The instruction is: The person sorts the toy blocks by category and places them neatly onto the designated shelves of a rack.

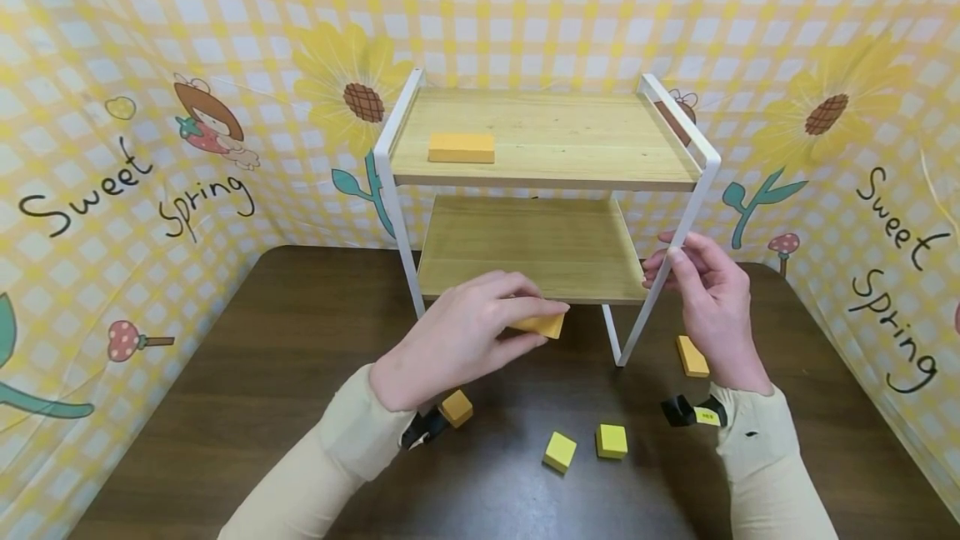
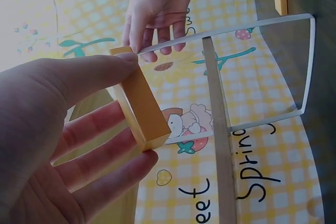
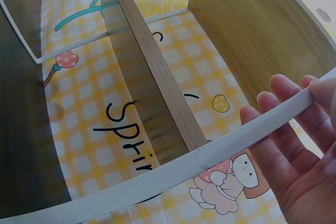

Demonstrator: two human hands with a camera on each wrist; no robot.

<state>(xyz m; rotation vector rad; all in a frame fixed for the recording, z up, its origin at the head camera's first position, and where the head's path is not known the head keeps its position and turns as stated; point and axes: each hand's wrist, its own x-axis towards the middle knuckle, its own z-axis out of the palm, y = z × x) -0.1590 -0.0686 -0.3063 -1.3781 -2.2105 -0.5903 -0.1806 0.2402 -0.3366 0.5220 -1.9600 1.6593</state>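
Note:
My left hand (image 1: 468, 327) pinches an orange rectangular block (image 1: 549, 325) between thumb and fingers, just before the front edge of the lower shelf board (image 1: 525, 240). In the left wrist view the thumb lies on one side of this block (image 2: 144, 103), with the fingertips along the other. At the right side of the two-tier shelf (image 1: 562, 127), my right hand (image 1: 716, 298) holds the white metal side post (image 1: 688, 211). Its thumb is on the near face of the post (image 3: 231, 145) and its fingers reach behind. Another orange block (image 1: 461, 148) lies on the top board near its left end.
On the dark table (image 1: 300, 340) an orange block (image 1: 692, 357) lies right of the shelf. An orange cube (image 1: 457, 408) is by my left wrist. Two yellow cubes, one left (image 1: 559, 452) and one right (image 1: 612, 442), sit in front. Checkered cloth (image 1: 525, 32) surrounds the table.

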